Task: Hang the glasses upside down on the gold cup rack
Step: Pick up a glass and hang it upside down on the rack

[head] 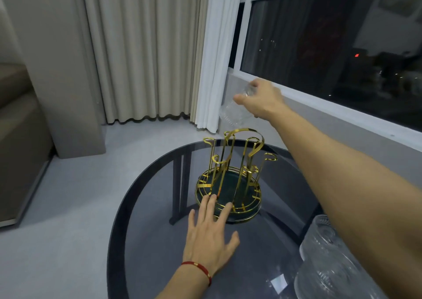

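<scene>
From where I watch, the task is barely begun: every hooked prong of the gold wire cup rack (230, 175), with its round dark green base tray, stands bare, so I count no glass hung yet. My right hand (260, 99) has its fingers clamped around the base of a clear ribbed drinking glass (233, 112), held mouth downward and tilted, in the air just above the rack at its 12 o'clock side, not touching any prong. My left hand (211, 234) lies with fingers spread apart, fingertips on the tray rim at 7 o'clock, steadying it, I judge. At about 4 o'clock from the rack, on the round smoked-glass table (146, 230), more clear ribbed glasses (326, 262) wait, partly behind my right forearm; their number I cannot tell.
</scene>
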Demonstrator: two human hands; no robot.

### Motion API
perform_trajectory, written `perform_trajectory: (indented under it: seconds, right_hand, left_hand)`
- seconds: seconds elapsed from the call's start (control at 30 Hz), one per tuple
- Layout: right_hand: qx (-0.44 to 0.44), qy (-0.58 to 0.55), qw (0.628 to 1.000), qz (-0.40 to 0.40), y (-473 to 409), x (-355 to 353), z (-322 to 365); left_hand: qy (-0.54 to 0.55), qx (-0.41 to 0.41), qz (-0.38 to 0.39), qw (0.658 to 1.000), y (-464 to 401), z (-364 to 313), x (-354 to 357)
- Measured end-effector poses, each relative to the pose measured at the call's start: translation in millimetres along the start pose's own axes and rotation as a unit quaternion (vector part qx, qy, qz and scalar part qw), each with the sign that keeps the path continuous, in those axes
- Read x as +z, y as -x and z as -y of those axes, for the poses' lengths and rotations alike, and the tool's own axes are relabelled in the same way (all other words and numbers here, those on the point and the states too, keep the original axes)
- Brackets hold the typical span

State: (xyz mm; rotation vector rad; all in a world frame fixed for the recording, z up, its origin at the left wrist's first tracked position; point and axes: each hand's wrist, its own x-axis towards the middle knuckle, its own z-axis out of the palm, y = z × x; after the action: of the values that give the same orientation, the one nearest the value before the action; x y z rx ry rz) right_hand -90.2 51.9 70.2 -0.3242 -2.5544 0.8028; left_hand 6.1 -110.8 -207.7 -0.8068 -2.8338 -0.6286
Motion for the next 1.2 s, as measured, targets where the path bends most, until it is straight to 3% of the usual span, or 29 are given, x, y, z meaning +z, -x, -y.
perform_trajectory:
  seconds: [0.27,0.6,0.73,0.9,1.07,1.2]
  right_hand:
    - [0.040,0.107,0.975,0.191,-17.1,50.3,-1.0]
    - [0.106,0.234,0.895,0.365,-28.7,60.3,9.8]
    - [0.076,0.186,0.925,0.323,-27.1,60.9,2.9]
    - [-0.022,0.080,0.987,0.139,-7.3,47.9,-12.4]
    - [-0.109,0.048,0.992,0.035,53.4,14.7,-40.4]
    - [-0.143,0.043,0.989,0.002,124.8,-17.7,-67.9]
  left_hand:
    - [-0.002,-0.002,-0.012,1.000,-2.4,2.6,7.8]
    - [0.011,0.003,-0.012,1.000,-4.0,4.3,8.3]
    - [-0.005,-0.002,-0.012,1.000,-4.7,4.6,9.2]
    - [-0.018,-0.007,-0.003,1.000,-4.1,5.1,7.6]
    - [-0.028,-0.011,-0.009,1.000,-2.3,-0.1,-2.5]
    - [-0.030,-0.038,-0.011,0.999,7.6,-25.3,-17.9]
